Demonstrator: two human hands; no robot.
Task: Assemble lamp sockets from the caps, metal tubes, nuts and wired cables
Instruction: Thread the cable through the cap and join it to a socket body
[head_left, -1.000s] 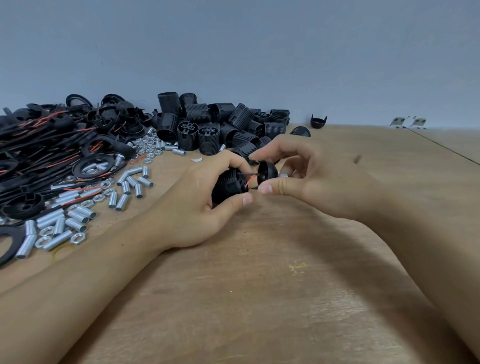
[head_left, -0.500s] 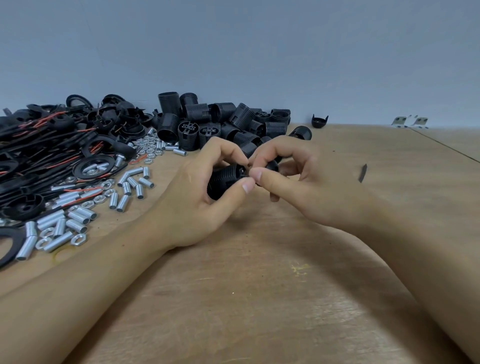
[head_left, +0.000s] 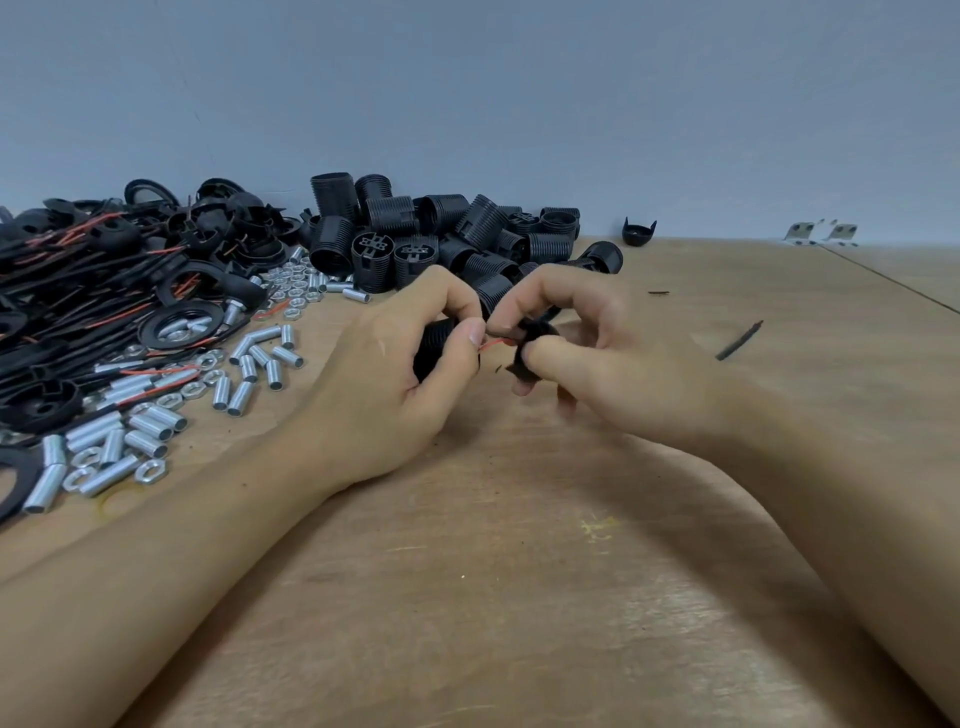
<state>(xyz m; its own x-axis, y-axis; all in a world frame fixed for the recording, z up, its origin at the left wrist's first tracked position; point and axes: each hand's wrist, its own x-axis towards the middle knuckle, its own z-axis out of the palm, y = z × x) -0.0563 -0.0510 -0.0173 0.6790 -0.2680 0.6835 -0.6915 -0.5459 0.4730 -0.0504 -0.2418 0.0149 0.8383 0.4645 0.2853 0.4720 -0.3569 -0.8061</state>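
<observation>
L hand (head_left: 384, 379) grips 1 ribbed socket body (head_left: 434, 345); R hand (head_left: 597, 358) pinches 1 black cap (head_left: 532, 338); 1 red wire (head_left: 493, 344) btwn them.

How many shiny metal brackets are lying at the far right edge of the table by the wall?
2: one metal bracket and a second bracket just right of it; none looks hidden.

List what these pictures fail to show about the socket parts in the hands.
Head view:
- Threaded socket body: mostly hidden by the left hand.
- Black cap: far side hidden by the right hand.
- Red wire: both ends hidden; what they connect to is unclear.
- Metal tube or nut on the cap: not visible.
</observation>
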